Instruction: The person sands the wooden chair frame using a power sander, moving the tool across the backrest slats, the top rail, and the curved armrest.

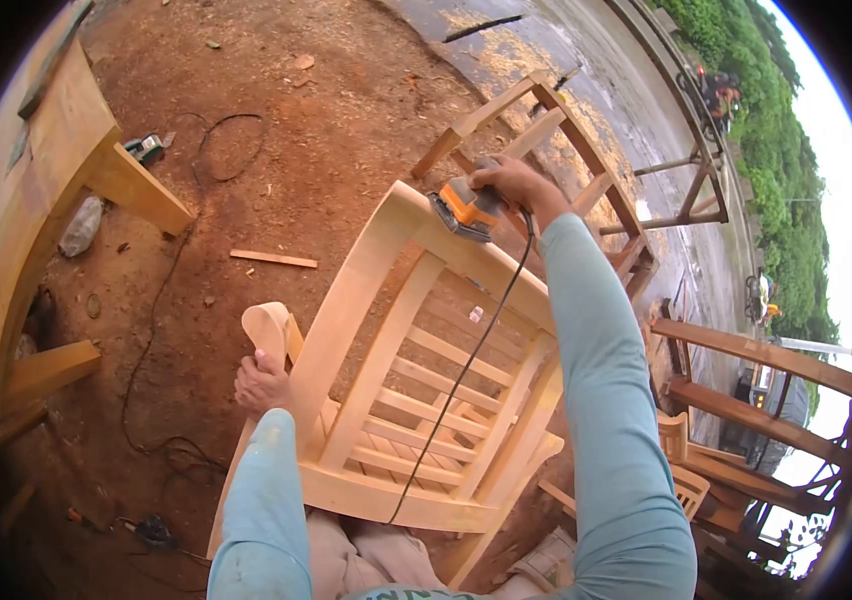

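An orange and black electric sander (468,208) rests with its pad on the top rail of a pale wooden slatted chair (371,265). My right hand (516,182) is wrapped round the sander's rear top, and its black cable (461,375) hangs down across the slats. At the chair's left side, my left hand (264,383) grips the armrest (268,325) just below its rounded end. The chair leans close in front of my lap, its slatted back facing up.
A wooden table (56,150) with thick legs stands at the left. Dark cords (153,330) and a wood strip (274,259) lie on the reddish dirt. Beyond the chair stands a wooden frame (586,135); more timber beams (761,355) are at the right.
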`<state>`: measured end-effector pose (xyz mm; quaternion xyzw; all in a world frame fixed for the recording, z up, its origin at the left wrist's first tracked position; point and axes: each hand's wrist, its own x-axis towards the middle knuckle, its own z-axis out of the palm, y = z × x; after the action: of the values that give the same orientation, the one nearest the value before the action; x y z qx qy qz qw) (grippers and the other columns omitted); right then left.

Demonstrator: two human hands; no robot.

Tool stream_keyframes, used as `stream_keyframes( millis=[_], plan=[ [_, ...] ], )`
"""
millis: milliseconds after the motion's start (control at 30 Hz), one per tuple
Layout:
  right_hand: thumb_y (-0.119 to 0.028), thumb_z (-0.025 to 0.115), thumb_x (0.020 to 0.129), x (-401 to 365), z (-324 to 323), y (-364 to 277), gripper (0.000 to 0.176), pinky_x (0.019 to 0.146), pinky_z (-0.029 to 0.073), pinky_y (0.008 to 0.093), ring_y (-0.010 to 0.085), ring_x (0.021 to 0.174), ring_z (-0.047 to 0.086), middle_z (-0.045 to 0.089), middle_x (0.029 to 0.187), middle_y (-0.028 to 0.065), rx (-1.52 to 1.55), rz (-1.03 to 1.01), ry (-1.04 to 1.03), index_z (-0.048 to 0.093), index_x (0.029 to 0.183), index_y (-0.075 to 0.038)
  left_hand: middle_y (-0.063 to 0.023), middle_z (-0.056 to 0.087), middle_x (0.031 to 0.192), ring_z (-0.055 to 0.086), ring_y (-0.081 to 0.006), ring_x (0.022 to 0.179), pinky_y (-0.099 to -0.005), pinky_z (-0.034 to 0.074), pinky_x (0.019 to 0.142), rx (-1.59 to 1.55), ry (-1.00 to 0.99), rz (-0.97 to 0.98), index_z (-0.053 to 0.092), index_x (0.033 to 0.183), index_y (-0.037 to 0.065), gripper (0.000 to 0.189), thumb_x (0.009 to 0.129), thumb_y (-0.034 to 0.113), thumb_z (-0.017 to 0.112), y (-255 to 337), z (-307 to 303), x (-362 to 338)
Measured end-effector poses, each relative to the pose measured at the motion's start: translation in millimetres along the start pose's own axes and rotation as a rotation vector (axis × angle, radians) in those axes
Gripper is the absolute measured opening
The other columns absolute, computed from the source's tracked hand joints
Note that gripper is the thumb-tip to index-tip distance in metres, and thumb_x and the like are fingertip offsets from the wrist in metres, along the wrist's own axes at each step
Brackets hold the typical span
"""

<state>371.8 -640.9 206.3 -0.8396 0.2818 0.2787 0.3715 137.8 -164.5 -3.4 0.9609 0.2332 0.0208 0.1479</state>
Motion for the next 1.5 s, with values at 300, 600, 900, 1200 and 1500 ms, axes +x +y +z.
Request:
stream_keyframes(
  millis=[300,600,900,1200,1500],
  plan=[
    [-0.041,0.076,0.075,-115,90,47,0.073,0.097,0.057,0.0477,0.0413,0.106,0.07,0.066,0.126,0.0221,-0.374,-0.411,0.704,0.056,0.142,-0.018,-0.0173,0.072,0.093,0.068,-0.042,0.091,-0.0554,0.053,0.081,-0.018,-0.015,-0.006,0.069,0.095,0.007,0.043,0.102,0.045,0.052,-8,11,0],
    [-0.042,0.081,0.068,-66,2,79,0.093,0.082,0.06,0.0432,0.0355,0.101,0.073,0.073,0.12,0.0219,-0.089,0.076,0.44,0.052,0.152,-0.013,-0.018,0.07,0.09,0.067,-0.0427,0.087,-0.0558,0.053,0.078,-0.024,-0.013,0.015,0.067,0.093,0.007,0.042,0.104,0.044,0.051,-1,0,0],
    [-0.042,0.08,0.072,-42,42,-1,0.084,0.075,0.06,0.0452,0.0348,0.095,0.074,0.072,0.114,0.023,-0.335,-0.198,0.472,0.053,0.15,-0.023,-0.0175,0.07,0.091,0.067,-0.0425,0.086,-0.0558,0.053,0.077,0.001,0.004,0.019,0.068,0.095,0.007,0.039,0.102,0.042,0.053,-5,7,-1],
    [-0.03,0.079,0.077,-136,101,69,0.067,0.086,0.059,0.0486,0.0405,0.098,0.071,0.067,0.113,0.0202,-0.346,-0.482,0.787,0.058,0.14,-0.024,-0.0176,0.07,0.091,0.067,-0.0424,0.088,-0.0552,0.053,0.078,-0.011,-0.025,-0.006,0.068,0.096,0.007,0.041,0.103,0.045,0.052,-3,3,-1],
    [-0.029,0.08,0.074,-41,2,45,0.063,0.054,0.054,0.0409,0.0252,0.062,0.066,0.069,0.086,0.0141,-0.084,0.015,0.413,0.062,0.13,-0.008,-0.0176,0.069,0.091,0.067,-0.042,0.087,-0.0557,0.053,0.077,-0.001,-0.016,0.019,0.066,0.094,0.007,0.041,0.103,0.044,0.052,-3,3,-1]
  ],
)
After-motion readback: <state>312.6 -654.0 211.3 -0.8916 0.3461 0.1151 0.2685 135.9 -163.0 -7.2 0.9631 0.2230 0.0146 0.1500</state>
